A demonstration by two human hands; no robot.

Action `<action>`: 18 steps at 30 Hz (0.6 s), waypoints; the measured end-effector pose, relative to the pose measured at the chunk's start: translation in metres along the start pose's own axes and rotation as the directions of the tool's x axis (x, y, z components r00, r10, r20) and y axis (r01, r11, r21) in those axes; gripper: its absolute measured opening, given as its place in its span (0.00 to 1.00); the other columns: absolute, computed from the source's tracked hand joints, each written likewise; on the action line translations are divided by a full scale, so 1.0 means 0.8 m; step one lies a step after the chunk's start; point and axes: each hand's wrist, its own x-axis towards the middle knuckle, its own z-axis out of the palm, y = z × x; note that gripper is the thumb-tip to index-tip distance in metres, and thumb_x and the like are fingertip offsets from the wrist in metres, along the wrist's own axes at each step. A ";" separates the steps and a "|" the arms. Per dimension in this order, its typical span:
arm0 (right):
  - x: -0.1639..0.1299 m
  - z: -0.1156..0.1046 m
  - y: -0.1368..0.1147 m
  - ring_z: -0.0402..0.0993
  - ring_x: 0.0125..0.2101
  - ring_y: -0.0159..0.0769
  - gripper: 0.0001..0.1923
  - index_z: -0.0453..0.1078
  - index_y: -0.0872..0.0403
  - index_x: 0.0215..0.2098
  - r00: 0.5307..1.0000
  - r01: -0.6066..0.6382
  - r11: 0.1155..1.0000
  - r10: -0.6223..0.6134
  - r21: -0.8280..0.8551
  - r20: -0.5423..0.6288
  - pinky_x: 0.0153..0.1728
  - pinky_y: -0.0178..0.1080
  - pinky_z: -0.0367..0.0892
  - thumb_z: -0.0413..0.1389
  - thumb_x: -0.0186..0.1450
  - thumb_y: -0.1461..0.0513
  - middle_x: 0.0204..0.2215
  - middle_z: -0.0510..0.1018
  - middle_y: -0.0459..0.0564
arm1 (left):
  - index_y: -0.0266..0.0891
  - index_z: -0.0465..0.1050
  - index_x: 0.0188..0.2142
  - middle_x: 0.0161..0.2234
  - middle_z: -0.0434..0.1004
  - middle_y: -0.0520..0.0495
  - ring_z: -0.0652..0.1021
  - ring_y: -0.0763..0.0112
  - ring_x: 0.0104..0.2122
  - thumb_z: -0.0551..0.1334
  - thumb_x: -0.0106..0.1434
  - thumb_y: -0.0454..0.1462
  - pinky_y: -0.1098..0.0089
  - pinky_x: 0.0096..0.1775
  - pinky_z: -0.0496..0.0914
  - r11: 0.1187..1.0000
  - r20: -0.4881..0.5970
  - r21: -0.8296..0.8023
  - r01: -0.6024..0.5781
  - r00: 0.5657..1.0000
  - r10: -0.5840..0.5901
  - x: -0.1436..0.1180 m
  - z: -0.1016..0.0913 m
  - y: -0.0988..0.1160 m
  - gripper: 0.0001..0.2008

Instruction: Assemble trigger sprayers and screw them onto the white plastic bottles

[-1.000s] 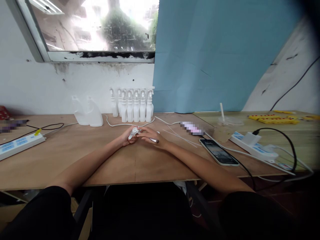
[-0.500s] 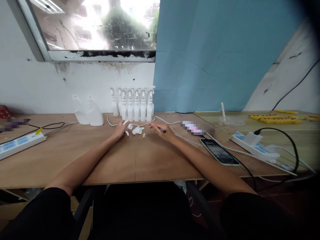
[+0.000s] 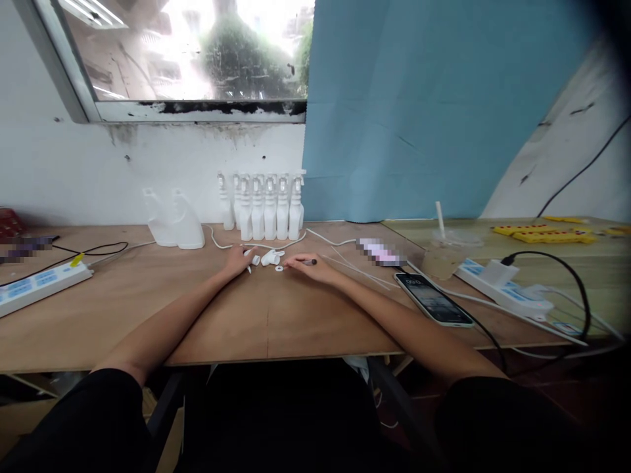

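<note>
While both hands rest on the bench among loose sprayer bits — small parts at risk of straying.

Left hand (image 3: pixel 238 261) flat-ish on the wooden table (image 3: pixel 197 315), fingers loosely curled, touching a small white trigger piece (image 3: pixel 254 259); firm grip or not, cannot tell. Right hand (image 3: pixel 309 269) pinched around a thin dark-tipped tool (image 3: pixel 310 262), fingertips just beside a tiny white ring (image 3: pixel 279 268). White nozzle part (image 3: pixel 271 257) lying between the hands, untouched. Likely trouble: ring nudged by tool tip or knuckle, rolling toward the white cable (image 3: pixel 276 246) or off the edge; parts so small and pale, easily lost. Row of white spray bottles (image 3: pixel 261 207) standing behind, near enough to topple on a careless reach.
</note>
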 end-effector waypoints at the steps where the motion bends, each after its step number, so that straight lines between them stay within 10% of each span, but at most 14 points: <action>1: 0.000 0.003 0.000 0.77 0.41 0.39 0.22 0.78 0.55 0.40 1.000 0.003 1.000 -0.002 -0.021 0.019 0.45 0.38 0.68 0.54 0.64 0.47 0.40 0.82 0.52 | 0.37 0.75 0.26 0.27 0.76 0.44 0.74 0.61 0.34 0.55 0.62 0.49 0.66 0.37 0.65 1.000 -0.006 0.005 -0.007 1.000 0.007 0.001 0.001 -0.001 0.20; 11: 0.002 -0.024 -0.001 0.72 0.23 0.35 0.29 0.73 0.55 0.17 0.921 -0.196 0.886 0.019 -0.420 -0.390 0.28 0.35 0.59 0.48 0.68 0.49 0.16 0.75 0.49 | 0.35 0.74 0.38 0.35 0.78 0.43 0.75 0.63 0.35 0.55 0.64 0.47 0.66 0.39 0.66 0.996 -0.081 -0.082 0.018 0.996 -0.024 0.006 0.007 -0.003 0.17; 18: 0.001 -0.023 0.001 0.74 0.22 0.35 0.27 0.72 0.55 0.18 0.907 -0.181 0.943 0.051 -0.278 -0.418 0.28 0.34 0.63 0.49 0.67 0.49 0.17 0.77 0.50 | 0.36 0.72 0.35 0.25 0.70 0.49 0.71 0.67 0.27 0.57 0.62 0.44 0.69 0.32 0.65 0.987 -0.160 -0.162 0.011 0.986 -0.037 -0.002 -0.004 0.020 0.13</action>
